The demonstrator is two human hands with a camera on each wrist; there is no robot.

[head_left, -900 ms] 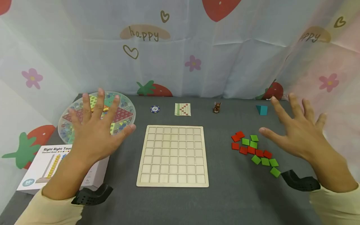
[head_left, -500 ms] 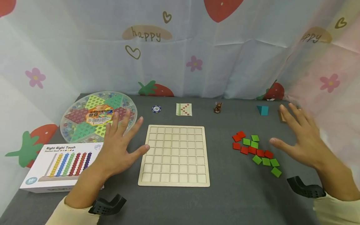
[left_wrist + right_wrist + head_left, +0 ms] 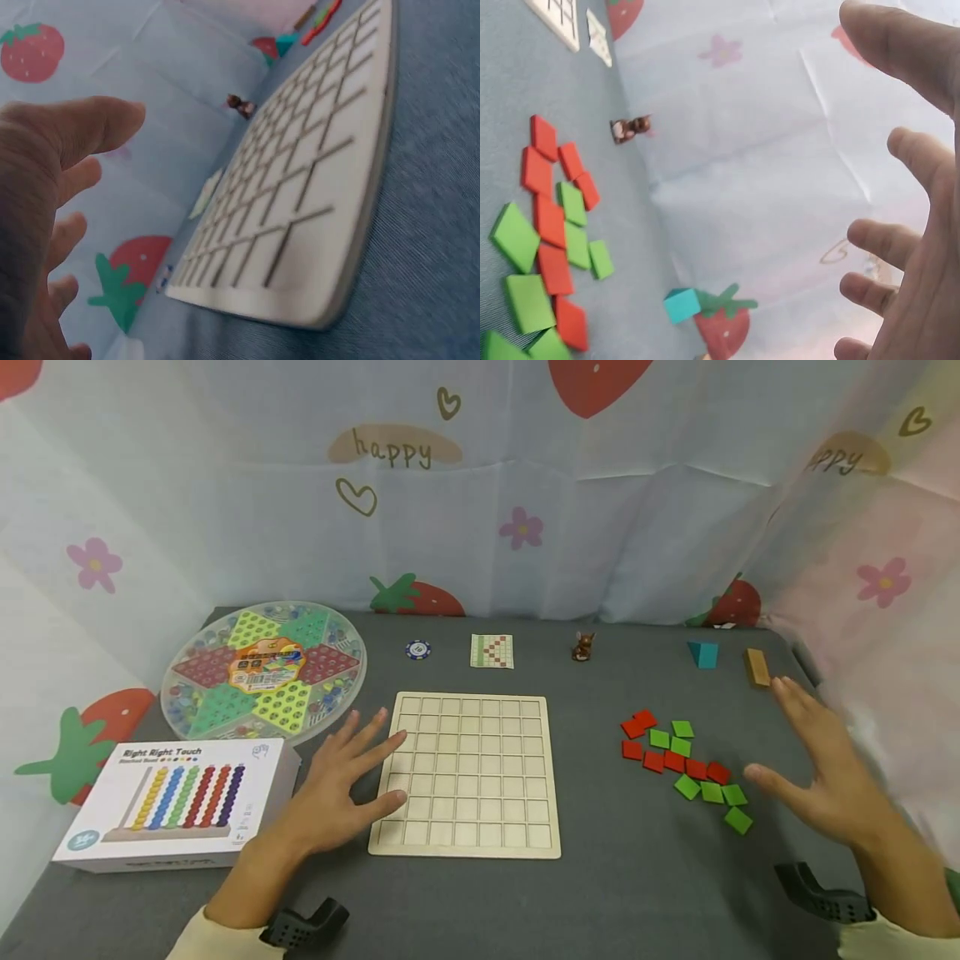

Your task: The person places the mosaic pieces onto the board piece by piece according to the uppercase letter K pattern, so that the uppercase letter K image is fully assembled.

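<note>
My left hand hovers over the left edge of a square wooden grid board, fingers spread and holding nothing. In the left wrist view the board lies flat on the cloth, apart from the thumb. To the right, my right hand is held in the air with spread fingers, beside a loose group of red tiles and green tiles. The right wrist view shows these red tiles and green tiles lying below the hand. Behind the board lies a small card with a coloured grid pattern.
Along the back are a poker chip, a brown mouse figurine, a teal triangular block and a wooden block. At left sit a round Chinese checkers set and a white bead-toy box. A printed curtain hangs behind.
My left hand has moved right and down, away from the checkers set and box to the board's left edge. The right hand has lowered slightly, uncovering the wooden block.
</note>
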